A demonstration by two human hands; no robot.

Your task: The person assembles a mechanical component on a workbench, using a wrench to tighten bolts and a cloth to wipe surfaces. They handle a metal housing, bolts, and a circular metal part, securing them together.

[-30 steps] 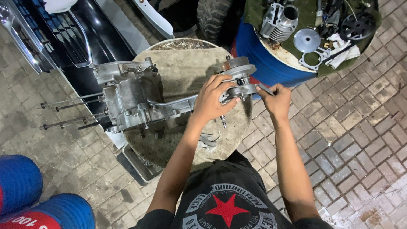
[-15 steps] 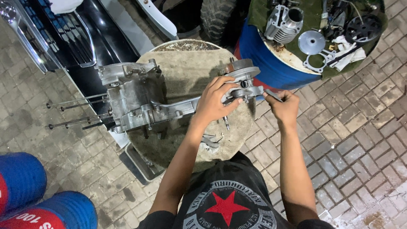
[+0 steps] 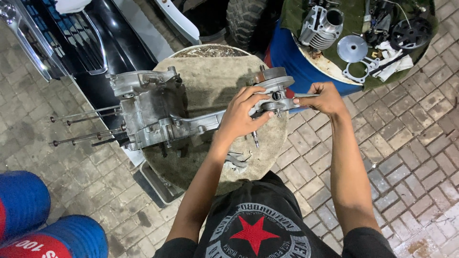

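right hand (image 3: 326,98) shifted onto wrench (image 3: 306,95); left hand (image 3: 244,116) grips engine case (image 3: 158,114); cloth-topped drum (image 3: 210,76), brick paving (image 3: 411,143).

Evenly lit, fairly bright view from above, in cool artificial light. Soft shadows fall under the engine casing (image 3: 153,114) and arms onto the cloth-covered tabletop (image 3: 210,76). Glare streaks the glossy black car bumper (image 3: 95,52). Focus is sharp at the centre; the paving (image 3: 406,153) bends slightly toward the edges.

Left hand (image 3: 244,114) forward, fingers spread and curled downward; right hand (image 3: 325,98) fisted, fingers pinched, both forearms extended.
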